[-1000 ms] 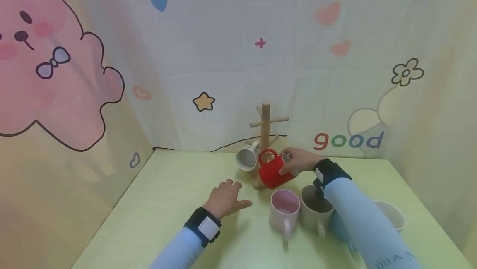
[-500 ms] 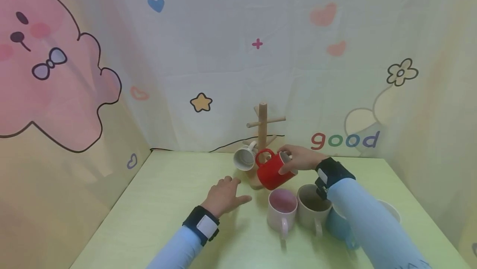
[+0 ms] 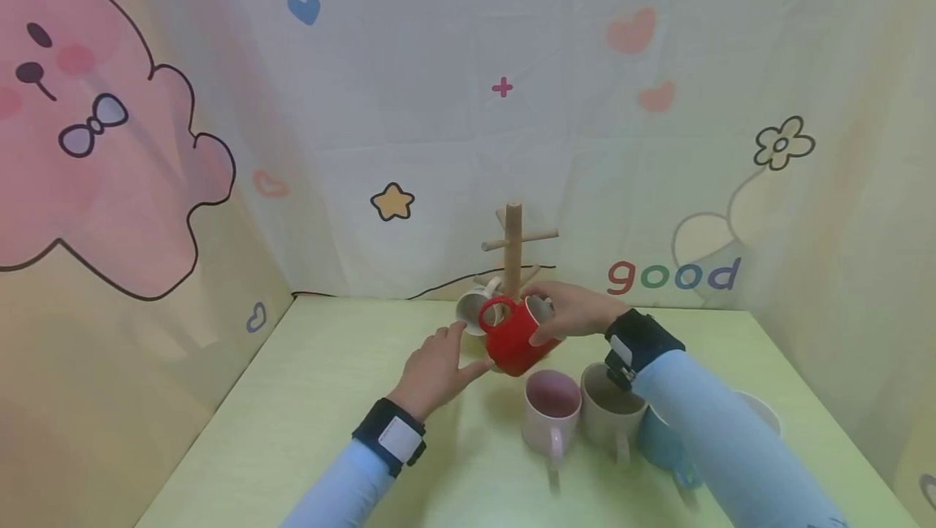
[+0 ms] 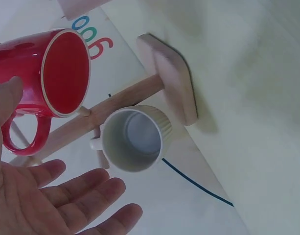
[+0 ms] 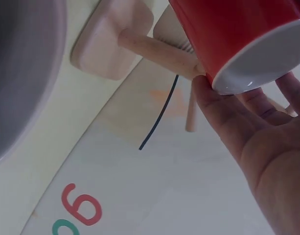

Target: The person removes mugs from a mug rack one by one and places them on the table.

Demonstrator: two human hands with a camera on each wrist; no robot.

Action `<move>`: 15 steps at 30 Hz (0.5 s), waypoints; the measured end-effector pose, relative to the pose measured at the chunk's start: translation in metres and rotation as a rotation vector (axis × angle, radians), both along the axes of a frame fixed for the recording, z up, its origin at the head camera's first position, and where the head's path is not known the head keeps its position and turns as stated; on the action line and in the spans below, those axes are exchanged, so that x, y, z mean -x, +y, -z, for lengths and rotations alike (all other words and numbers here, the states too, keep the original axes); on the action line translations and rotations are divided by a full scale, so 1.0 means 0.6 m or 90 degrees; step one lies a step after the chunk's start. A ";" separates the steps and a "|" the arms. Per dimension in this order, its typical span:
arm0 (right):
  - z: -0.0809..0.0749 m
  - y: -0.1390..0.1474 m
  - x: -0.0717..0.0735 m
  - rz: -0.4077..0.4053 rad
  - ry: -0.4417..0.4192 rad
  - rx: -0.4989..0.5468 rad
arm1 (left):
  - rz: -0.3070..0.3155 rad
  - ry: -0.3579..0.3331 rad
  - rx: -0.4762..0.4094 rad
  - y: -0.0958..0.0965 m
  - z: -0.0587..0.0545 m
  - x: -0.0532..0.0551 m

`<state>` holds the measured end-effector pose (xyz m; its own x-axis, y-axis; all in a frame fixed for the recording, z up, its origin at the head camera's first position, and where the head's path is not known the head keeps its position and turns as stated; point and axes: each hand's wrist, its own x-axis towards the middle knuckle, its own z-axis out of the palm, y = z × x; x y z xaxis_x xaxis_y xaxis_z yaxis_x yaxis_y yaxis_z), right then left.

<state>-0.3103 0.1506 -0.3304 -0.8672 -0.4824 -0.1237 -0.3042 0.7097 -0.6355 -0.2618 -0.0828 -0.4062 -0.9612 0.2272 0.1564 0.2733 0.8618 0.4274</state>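
My right hand [image 3: 574, 310] grips a red mug [image 3: 512, 341] near its pale-lined mouth, in front of the wooden mug tree [image 3: 513, 256]. The mug is tilted, its handle [image 3: 491, 313] to the left and its base low. My left hand [image 3: 431, 367] reaches up beside it with fingers spread, the thumb tip right at the mug's base. In the left wrist view those fingers [image 4: 98, 196] are extended and the palm shows. Behind, a white ribbed mug [image 4: 135, 139] hangs by its handle from a lower peg, partly hidden by the red mug in the head view.
A pink mug [image 3: 552, 422], a grey-beige mug [image 3: 610, 422] and a blue mug [image 3: 658, 439] stand in a row on the pale table [image 3: 292, 430]. A white mug [image 3: 764, 410] is partly behind my right sleeve. A printed cloth [image 3: 409, 65] hangs at the back.
The red mug in my right hand has moved left, toward my left hand. My left hand has risen slightly, closing the gap between its thumb and the mug.
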 end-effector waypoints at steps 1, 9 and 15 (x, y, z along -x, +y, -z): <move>-0.001 -0.003 -0.002 -0.006 0.006 0.001 | 0.002 0.004 -0.004 0.000 -0.003 0.000; -0.006 -0.025 -0.012 -0.047 0.071 -0.028 | -0.006 0.004 -0.022 -0.001 -0.029 -0.004; -0.012 -0.043 -0.024 -0.068 0.105 -0.053 | 0.011 0.025 -0.045 -0.002 -0.044 -0.009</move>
